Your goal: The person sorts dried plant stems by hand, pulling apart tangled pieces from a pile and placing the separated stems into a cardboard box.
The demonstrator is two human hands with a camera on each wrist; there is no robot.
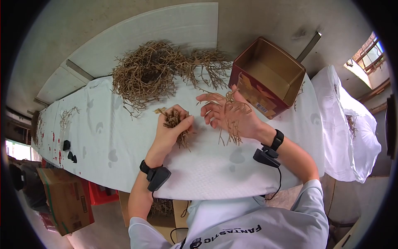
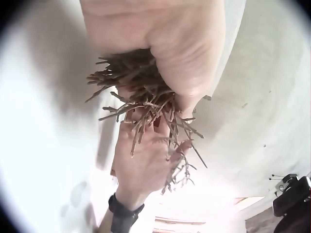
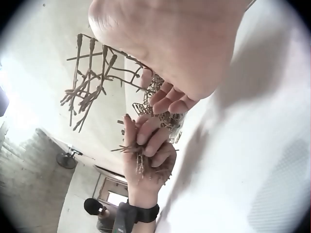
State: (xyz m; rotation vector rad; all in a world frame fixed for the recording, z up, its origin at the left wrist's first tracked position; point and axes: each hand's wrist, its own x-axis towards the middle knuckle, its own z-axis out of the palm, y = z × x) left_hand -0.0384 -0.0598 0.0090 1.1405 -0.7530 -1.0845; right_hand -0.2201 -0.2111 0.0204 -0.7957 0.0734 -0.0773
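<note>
A bundle of dry brown twigs (image 1: 171,119) (image 2: 141,82) (image 3: 139,151) is gripped in my left hand (image 1: 170,130) (image 2: 184,48) (image 3: 146,145), fingers curled round it, just above the white cloth (image 1: 124,141). Close to its right, my right hand (image 1: 226,114) (image 2: 146,165) (image 3: 180,43) holds a branching sprig of twigs (image 1: 234,133) (image 3: 87,77) that hangs past the palm, with the fingers loosely spread toward the left hand. A big tangled pile of the same twigs (image 1: 149,74) lies at the far side of the table.
A dark red tin box (image 1: 269,79) stands tilted and uncovered at the right, just beyond my right hand. White sacks (image 1: 348,124) hang off the right end. Small black objects (image 1: 66,145) and red stains mark the left end. A cardboard box (image 1: 62,199) sits on the floor.
</note>
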